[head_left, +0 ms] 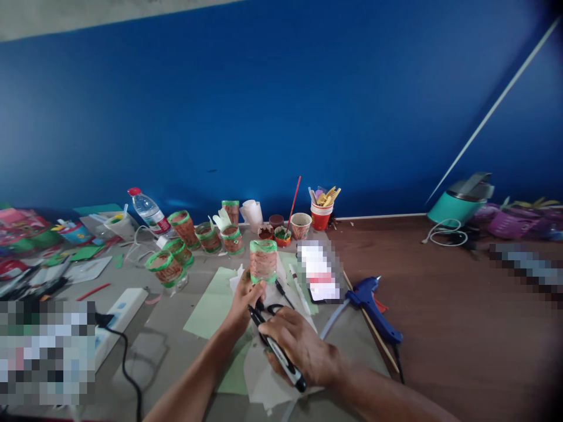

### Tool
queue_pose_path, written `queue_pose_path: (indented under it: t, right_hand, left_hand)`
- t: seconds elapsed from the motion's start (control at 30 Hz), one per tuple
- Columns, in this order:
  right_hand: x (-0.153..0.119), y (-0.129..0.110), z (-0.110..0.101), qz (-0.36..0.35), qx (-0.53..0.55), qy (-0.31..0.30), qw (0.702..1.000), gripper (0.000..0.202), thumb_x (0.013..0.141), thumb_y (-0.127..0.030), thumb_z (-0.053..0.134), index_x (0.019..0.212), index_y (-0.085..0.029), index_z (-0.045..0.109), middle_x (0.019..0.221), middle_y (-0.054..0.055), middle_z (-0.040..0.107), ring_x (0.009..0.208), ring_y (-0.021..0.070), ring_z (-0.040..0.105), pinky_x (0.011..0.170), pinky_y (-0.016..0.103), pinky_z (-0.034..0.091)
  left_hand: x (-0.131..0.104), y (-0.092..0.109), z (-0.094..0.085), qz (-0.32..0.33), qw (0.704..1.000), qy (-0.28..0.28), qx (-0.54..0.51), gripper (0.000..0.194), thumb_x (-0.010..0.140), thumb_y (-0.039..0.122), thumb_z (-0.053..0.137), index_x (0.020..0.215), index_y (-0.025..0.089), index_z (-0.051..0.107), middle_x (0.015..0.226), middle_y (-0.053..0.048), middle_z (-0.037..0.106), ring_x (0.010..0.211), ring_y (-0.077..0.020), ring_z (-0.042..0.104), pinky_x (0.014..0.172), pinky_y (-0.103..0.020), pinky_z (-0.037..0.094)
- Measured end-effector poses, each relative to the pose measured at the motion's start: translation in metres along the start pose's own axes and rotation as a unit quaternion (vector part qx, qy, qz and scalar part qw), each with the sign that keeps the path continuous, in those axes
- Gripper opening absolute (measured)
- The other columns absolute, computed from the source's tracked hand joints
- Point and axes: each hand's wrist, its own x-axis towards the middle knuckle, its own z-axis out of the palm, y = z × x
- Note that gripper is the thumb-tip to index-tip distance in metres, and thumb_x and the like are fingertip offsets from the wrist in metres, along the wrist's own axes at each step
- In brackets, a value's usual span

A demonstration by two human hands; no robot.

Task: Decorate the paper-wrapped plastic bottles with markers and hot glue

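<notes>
My left hand point(245, 302) is closed around the lower part of a small cup point(263, 262), painted brown with green bands at top and bottom. The cup is held up over the papers. My right hand point(303, 343) grips a black and white marker pen point(281, 359), its dark upper end pointing toward the cup and the other end toward me. Whether that upper end is capped cannot be made out. A black loop, perhaps a scissors handle, shows beside my right fingers. Beneath both hands lie white paper point(268, 381) and green paper point(211, 305).
Similar painted cups point(165, 268) stand on the left, near a water bottle point(149, 210). Paint pots point(282, 235) and a red cup of plastic cutlery point(321, 217) are behind. A blue glue gun point(373, 308), a blurred phone point(320, 272) and a power strip point(121, 319) lie around.
</notes>
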Motion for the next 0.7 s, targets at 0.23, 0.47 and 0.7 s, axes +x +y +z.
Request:
queue_pose_path:
  t: [0.23, 0.47, 0.7]
  right_hand:
    - [-0.006, 0.004, 0.004, -0.003, -0.030, -0.062, 0.998, 0.030, 0.082, -0.031, 0.050, 0.110, -0.021, 0.052, 0.084, 0.003, 0.053, 0.076, 0.0181, 0.048, 0.078, 0.035, 0.037]
    - [-0.007, 0.003, 0.002, 0.008, -0.046, -0.032, 0.998, 0.021, 0.077, -0.029, 0.053, 0.098, -0.023, 0.055, 0.079, -0.001, 0.046, 0.071, 0.0161, 0.044, 0.075, 0.034, 0.033]
    - [0.001, 0.000, -0.002, 0.014, -0.049, 0.036, 0.998, 0.031, 0.087, -0.029, 0.047, 0.115, -0.017, 0.052, 0.086, 0.005, 0.056, 0.077, 0.0187, 0.051, 0.079, 0.037, 0.039]
  left_hand:
    - [-0.002, 0.009, 0.003, -0.009, 1.000, 0.004, 0.000, 0.045, 0.074, 0.052, 0.070, 0.099, 0.020, 0.052, 0.053, 0.007, 0.046, 0.047, -0.0083, 0.042, 0.048, -0.021, 0.031]
    - [-0.004, 0.014, 0.006, -0.002, 0.999, 0.027, 0.035, 0.045, 0.072, 0.057, 0.070, 0.087, 0.019, 0.051, 0.049, 0.006, 0.049, 0.045, -0.0083, 0.041, 0.048, -0.021, 0.030]
    - [-0.003, 0.014, 0.005, -0.008, 0.999, 0.005, 0.050, 0.044, 0.074, 0.056, 0.068, 0.092, 0.020, 0.049, 0.053, 0.007, 0.049, 0.046, -0.0082, 0.042, 0.048, -0.021, 0.032]
